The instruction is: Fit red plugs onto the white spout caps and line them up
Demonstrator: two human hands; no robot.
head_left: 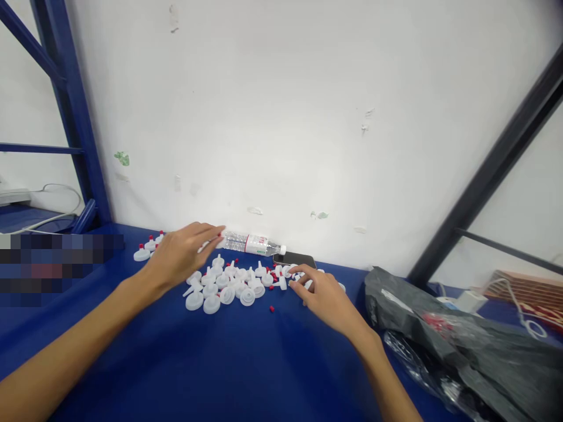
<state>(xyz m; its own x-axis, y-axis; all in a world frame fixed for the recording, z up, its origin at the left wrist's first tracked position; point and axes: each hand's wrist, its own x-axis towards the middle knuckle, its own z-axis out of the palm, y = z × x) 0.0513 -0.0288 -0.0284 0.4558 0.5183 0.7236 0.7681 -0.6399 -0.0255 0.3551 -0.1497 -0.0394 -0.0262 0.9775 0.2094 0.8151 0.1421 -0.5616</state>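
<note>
My left hand (pixel 187 249) is raised over the left of the pile, with a small red cap (pixel 219 234) pinched between thumb and fingertips. My right hand (pixel 325 293) hovers low at the pile's right end, thumb and index finger apart, near a white nozzle lid (pixel 281 282) lying on its side. Several white nozzle lids (pixel 226 280) lie heaped between the hands, some upright and others tipped over. Loose red caps (pixel 271 308) are scattered among and in front of them. Behind my left hand stand white lids with red tips (pixel 141 253); my hand partly hides that group.
A clear plastic bottle (pixel 257 244) lies against the wall, beside a dark phone (pixel 294 259). On the right, a grey plastic bag (pixel 461 340) covers part of the blue tabletop (pixel 229 369). Blue frame posts (pixel 81 111) rise at the left, a dark slanted post (pixel 488 158) at the right.
</note>
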